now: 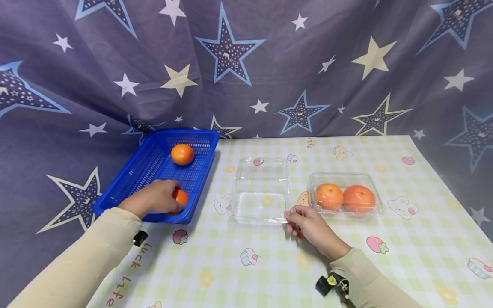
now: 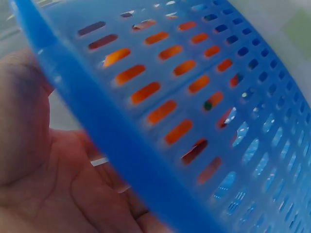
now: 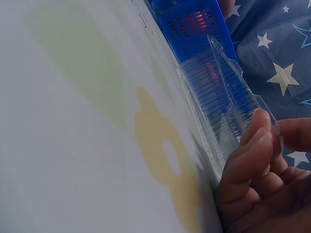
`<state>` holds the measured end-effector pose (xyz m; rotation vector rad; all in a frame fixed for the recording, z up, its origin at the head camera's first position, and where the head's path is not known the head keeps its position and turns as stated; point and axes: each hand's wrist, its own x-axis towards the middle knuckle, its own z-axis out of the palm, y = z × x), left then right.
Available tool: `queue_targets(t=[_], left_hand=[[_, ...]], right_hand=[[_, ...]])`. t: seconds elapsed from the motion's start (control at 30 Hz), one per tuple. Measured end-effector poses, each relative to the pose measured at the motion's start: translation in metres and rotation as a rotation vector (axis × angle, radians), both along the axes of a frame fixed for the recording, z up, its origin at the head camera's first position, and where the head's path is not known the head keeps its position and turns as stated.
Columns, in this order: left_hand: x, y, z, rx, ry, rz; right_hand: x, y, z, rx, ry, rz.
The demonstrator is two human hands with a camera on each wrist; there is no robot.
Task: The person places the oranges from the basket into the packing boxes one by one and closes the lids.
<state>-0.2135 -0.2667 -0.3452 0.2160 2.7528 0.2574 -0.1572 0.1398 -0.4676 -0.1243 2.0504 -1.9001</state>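
Inside the blue plastic basket, my left hand grips an orange near the front corner, fingers curled over it. The left wrist view has the basket's slotted wall in front, with the orange showing through the slots and part of the left hand outside the rim. My right hand pinches the front right corner of a clear plastic clamshell box, whose lid is folded back. In the right wrist view, thumb and fingers of the right hand hold the box's edge.
A second orange lies at the basket's far end. Right of the open box stands a closed clear box with two oranges in it. A checked cloth covers the table, and a star-patterned curtain hangs behind it.
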Motion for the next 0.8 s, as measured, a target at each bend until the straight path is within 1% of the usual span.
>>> queue_targets(t=[0.07,0.3,0.4,0.5,0.63,0.8], left_hand=[[0.0,0.0,0.004,0.008,0.0,0.012],[0.0,-0.004,0.018,0.008,0.045,0.015],[0.001,-0.005,0.022,0.013,0.059,0.033],[0.002,-0.007,0.029,0.02,0.101,0.039],[0.004,-0.008,0.042,0.048,0.159,0.039],[0.007,-0.006,0.053,0.08,0.19,0.049]], right_hand=[[0.0,0.0,0.0,-0.001,-0.002,-0.001],[-0.001,0.001,-0.001,-0.008,-0.002,0.003],[-0.001,0.001,-0.001,-0.009,0.002,0.006],[-0.001,0.001,-0.001,-0.012,0.007,0.014],[-0.001,0.001,-0.001,-0.015,0.006,0.014],[-0.001,0.001,0.0,-0.004,0.006,0.006]])
